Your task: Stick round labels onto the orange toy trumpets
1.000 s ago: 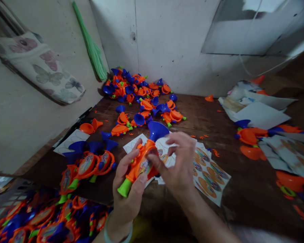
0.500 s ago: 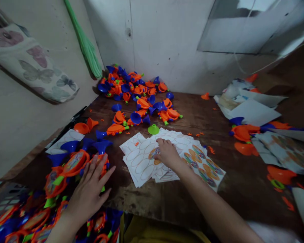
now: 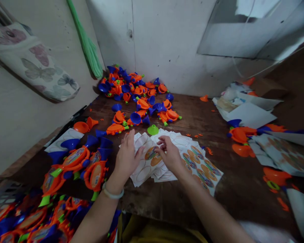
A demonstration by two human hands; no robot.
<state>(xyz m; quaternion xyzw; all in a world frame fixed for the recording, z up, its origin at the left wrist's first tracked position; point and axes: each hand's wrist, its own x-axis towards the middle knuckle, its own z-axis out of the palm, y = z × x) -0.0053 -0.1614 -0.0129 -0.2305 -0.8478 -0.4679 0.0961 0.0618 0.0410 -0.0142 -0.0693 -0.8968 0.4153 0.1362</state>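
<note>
My left hand (image 3: 128,153) lies flat with fingers stretched on a white sticker sheet (image 3: 144,162) on the brown table (image 3: 243,189). My right hand (image 3: 169,153) rests on the same sheets, its fingers curled at an orange oval sticker (image 3: 152,154). Whether it grips the sticker is hidden. A sheet full of printed oval stickers (image 3: 204,167) lies just right of my right hand. Finished orange and blue toy trumpets with stickers (image 3: 78,165) lie left of my left hand. A small green cap (image 3: 153,129) sits just beyond the sheets.
A heap of orange and blue trumpets without stickers (image 3: 136,94) fills the far corner by the white wall. More trumpets (image 3: 27,222) pile at the lower left. Paper sheets and orange parts (image 3: 253,125) crowd the right side. A folded green umbrella (image 3: 87,40) leans on the wall.
One second ago both hands held a trumpet and pressed a sticker on it. The left hand then laid it among the finished ones and has now moved right onto the sheets beside the right hand.
</note>
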